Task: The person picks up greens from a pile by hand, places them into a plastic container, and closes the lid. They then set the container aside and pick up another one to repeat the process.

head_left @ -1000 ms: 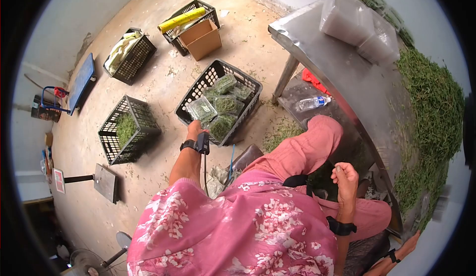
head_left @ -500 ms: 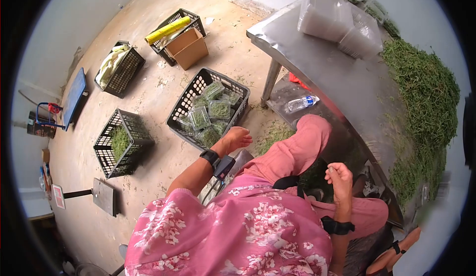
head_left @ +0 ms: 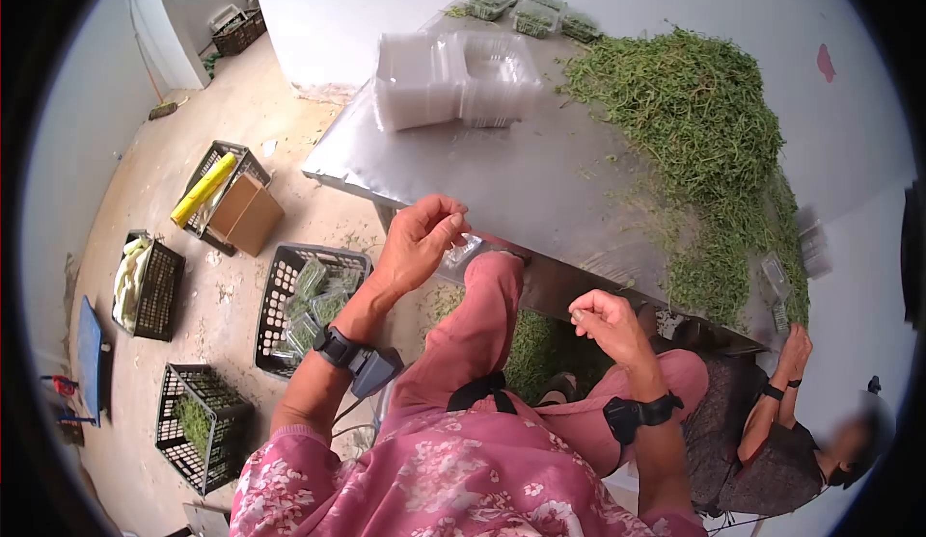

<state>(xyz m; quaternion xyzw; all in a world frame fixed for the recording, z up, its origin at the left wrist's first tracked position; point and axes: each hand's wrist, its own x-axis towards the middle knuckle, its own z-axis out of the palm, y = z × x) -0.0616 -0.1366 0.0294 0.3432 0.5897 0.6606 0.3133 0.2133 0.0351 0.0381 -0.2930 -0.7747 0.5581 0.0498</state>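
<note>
**A:** So, where are your hands just now?

**B:** Both are at the front edge of the steel table (head_left: 502, 180). My left hand (head_left: 420, 238) is raised over that edge, fingers curled in and thumb meeting the fingertips, with nothing in it that I can see. My right hand (head_left: 603, 320) sits just below the edge, loosely fisted. Whether a sprig is pinched inside, I cannot tell.

**A:** And the greens?

**B:** The cut herbs (head_left: 694, 122) lie heaped on the table's right part and thin out toward its front edge. The clear boxes (head_left: 453, 79) stand stacked on the table's far left part, well apart from both hands.

**A:** How would they handle?

**B:** I'd judge the herbs light, soft, loose and easily bruised. They'd be best gathered from beneath in a gentle handful. The boxes look thin, springy and slick, so I'd take one by its rim, since the walls would likely buckle.

**A:** Anything else nearby?

**B:** A black crate (head_left: 273, 315) of filled boxes (head_left: 313, 291) stands down to the left of the table. Another person's hand (head_left: 796, 344) is at the table's right end.
</note>
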